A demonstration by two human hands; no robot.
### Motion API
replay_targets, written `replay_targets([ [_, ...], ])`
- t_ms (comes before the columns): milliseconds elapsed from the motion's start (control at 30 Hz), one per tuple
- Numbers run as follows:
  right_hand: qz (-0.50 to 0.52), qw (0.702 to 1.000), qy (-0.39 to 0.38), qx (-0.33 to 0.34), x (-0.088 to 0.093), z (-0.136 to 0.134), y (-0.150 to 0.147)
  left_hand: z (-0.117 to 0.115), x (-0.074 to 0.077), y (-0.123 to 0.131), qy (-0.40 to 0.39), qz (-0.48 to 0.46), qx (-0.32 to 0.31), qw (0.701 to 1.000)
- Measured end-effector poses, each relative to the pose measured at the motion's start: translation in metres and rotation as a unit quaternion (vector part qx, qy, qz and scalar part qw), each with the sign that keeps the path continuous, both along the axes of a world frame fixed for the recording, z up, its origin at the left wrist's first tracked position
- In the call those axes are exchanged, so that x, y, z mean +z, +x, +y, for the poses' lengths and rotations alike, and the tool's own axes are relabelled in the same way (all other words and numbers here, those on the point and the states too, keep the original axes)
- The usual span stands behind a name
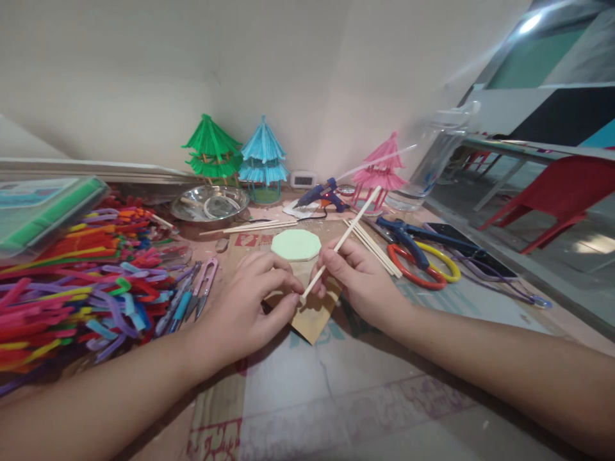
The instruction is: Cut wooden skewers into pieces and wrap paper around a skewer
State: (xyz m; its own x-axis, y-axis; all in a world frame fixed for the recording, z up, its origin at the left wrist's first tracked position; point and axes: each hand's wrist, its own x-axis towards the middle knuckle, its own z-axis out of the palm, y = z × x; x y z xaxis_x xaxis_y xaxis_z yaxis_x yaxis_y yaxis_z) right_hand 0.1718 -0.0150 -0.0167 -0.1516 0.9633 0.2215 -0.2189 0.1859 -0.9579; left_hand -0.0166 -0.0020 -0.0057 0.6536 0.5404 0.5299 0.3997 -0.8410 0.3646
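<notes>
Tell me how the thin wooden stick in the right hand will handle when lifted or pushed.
The wooden stick looks slender, so probably light and stiff yet easy to snap if bent. It runs straight out of the right hand's grip, hinting little flop. Laid down, it might roll, though its cross-section is unclear.

Octagon piece (pixel 295 245): pale mint green, plain. Stick (pixel 353 225): light wood tone. Cardboard (pixel 314 314): brown. Paper pagodas: green pagoda (pixel 211 150), sky-blue pagoda (pixel 264 157), pink pagoda (pixel 380 169). Glue gun (pixel 319 193): dark blue. Red ring (pixel 410 269), yellow ring (pixel 444 262). Pipe cleaner heap (pixel 81 282): mixed pink, purple, red, yellow, blue. Chair (pixel 552 192): red.
</notes>
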Motion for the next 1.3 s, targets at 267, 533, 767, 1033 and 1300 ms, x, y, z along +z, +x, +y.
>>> replay_targets([
  [267,-0.02,1.0,0.007,-0.008,0.001,-0.0011,-0.0002,0.0006,0.0005,-0.0001,0.012,-0.004,-0.004,1.0],
  [533,-0.034,0.999,0.001,-0.001,0.0027,-0.0027,0.0005,0.0029,0.0004,0.001,-0.003,0.008,0.008,1.0],
  [767,-0.035,0.999,0.004,0.028,0.0013,-0.0025,-0.0015,0.0006,-0.0009,0.0037,0.012,0.027,0.007,1.0],
  [1033,0.022,0.998,0.004,0.052,-0.0025,-0.0016,0.0015,0.0004,0.0009,-0.0001,-0.011,-0.003,0.01,1.0],
  [1300,0.048,0.996,-0.001,0.072,-0.003,0.0015,0.0015,0.0017,-0.0018,-0.0002,0.001,0.023,-0.022,0.999],
])
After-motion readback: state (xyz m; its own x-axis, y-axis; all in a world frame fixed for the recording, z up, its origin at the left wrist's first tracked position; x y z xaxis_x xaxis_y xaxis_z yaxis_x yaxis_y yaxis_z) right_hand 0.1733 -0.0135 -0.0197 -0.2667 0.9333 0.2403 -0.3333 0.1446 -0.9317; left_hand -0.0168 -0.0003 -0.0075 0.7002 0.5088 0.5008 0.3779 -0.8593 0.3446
